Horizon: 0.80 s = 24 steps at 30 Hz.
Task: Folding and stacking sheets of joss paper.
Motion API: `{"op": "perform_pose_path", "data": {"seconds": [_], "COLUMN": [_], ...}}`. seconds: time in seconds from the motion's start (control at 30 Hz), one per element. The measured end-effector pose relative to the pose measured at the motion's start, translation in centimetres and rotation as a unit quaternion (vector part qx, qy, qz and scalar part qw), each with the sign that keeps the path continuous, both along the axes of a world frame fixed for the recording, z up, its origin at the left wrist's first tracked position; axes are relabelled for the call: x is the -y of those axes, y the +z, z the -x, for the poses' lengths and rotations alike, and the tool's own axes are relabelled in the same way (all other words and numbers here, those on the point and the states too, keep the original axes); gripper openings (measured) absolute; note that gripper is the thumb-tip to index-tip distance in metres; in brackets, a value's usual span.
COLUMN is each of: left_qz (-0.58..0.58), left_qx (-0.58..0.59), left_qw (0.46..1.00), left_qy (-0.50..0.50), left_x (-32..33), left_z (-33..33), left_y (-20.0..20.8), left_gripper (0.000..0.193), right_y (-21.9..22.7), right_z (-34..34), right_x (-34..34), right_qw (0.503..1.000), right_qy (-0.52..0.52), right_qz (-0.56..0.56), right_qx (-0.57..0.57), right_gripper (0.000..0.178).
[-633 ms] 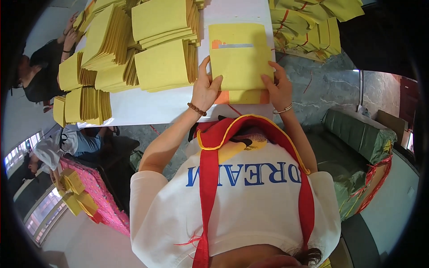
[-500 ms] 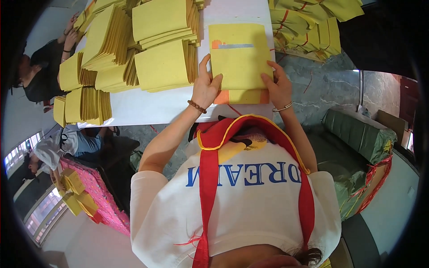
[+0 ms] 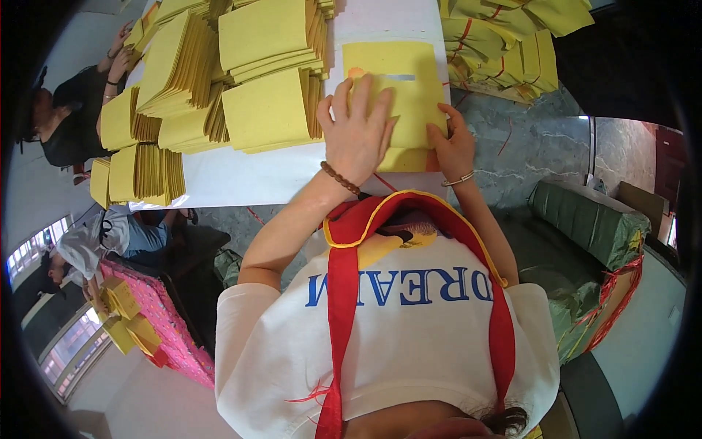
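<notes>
On the white table (image 3: pixel 241 175), the left hand (image 3: pixel 358 132) lies flat, fingers spread, on a yellow envelope (image 3: pixel 409 80); the right hand (image 3: pixel 453 146) pinches its near right edge. Envelope stacks (image 3: pixel 270 110) sit left.

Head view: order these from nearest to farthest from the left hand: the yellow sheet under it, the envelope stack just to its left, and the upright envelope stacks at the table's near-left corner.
1. yellow sheet: directly under the left hand, touching.
2. envelope stack: just to its left.
3. upright envelope stacks: far left, at the white table corner.
</notes>
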<state>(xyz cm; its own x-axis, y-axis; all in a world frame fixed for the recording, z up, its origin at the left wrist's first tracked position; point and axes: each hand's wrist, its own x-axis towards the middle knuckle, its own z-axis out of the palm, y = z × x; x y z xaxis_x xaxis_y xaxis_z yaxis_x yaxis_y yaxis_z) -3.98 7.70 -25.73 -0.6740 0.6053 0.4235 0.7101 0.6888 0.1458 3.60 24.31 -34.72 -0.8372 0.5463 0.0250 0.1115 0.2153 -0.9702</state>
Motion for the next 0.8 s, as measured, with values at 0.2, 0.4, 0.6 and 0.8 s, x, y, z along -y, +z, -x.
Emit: {"op": "perform_pose_path", "data": {"seconds": [0.2,0.4,0.6,0.8], "left_qz": [-0.011,0.035,0.036,0.050], "left_qx": [0.036,0.104,0.099,0.121], "left_qw": [0.995,0.989,0.989,0.981], "left_qy": [-0.094,-0.097,-0.105,-0.142], "left_x": [-2.0,-1.4,-1.1,-0.8], "left_z": [-0.2,-0.2,0.1,0.5], "left_y": [-1.8,-5.4,-7.0,-6.5], "left_gripper": [0.040,0.045,0.050,0.057], "right_y": [-0.1,0.9,1.6,0.4], "right_z": [0.1,0.1,-0.3,-1.8], "right_x": [0.2,0.0,0.5,1.0], "right_qw": [0.999,0.992,0.996,0.865], "right_qy": [-0.008,0.017,0.018,0.146], "right_qz": [-0.030,-0.076,-0.070,-0.467], "right_qx": [0.006,0.094,0.054,0.108], "right_gripper": [0.040,0.039,0.039,0.048]}}
